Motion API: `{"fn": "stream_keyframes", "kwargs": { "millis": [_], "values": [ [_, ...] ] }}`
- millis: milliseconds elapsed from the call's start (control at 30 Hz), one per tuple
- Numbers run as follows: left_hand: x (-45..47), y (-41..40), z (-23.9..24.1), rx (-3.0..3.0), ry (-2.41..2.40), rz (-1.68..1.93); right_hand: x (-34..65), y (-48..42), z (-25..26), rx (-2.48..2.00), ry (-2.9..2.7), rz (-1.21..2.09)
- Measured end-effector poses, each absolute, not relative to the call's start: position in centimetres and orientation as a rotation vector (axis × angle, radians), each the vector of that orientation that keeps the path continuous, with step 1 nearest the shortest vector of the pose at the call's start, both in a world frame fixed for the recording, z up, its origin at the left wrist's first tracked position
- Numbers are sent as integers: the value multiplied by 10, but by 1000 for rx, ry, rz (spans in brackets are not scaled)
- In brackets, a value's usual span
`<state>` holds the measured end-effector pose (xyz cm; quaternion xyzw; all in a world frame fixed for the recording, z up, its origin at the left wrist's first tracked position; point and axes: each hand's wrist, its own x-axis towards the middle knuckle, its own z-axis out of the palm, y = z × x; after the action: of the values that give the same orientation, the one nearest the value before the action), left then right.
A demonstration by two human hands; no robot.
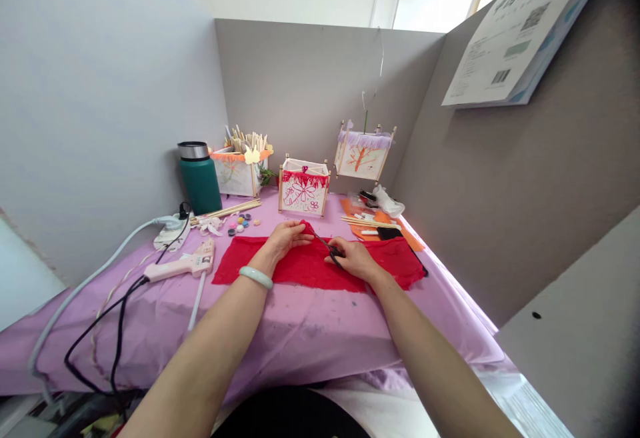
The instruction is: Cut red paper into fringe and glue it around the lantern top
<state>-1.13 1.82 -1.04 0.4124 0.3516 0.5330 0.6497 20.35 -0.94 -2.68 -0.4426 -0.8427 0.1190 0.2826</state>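
Observation:
A strip of red cloth lies across the purple-covered table in front of me. My left hand is closed, pinching a small bunched piece of red cloth above the strip. In my right hand is a pair of scissors with dark handles. Their blades point up and left, reaching to the bunched red piece beside my left fingertips. Just behind my hands stands a white paper lantern with wooden corner sticks, red fringe and drawn flowers.
A pink glue gun with cables lies left, near a power strip. Behind are a green bottle, a box of sticks and small coloured buttons. A second lantern hangs at back right, above orange sheets. Grey partitions enclose the table.

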Motion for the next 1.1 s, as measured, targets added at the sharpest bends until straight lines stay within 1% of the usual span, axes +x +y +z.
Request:
{"fn": "stream_keyframes", "kwargs": {
  "millis": [1100],
  "values": [
    [-10,17,-9,946,811,1210,203,-10,-26,-1194,-2249,304]
  ]
}}
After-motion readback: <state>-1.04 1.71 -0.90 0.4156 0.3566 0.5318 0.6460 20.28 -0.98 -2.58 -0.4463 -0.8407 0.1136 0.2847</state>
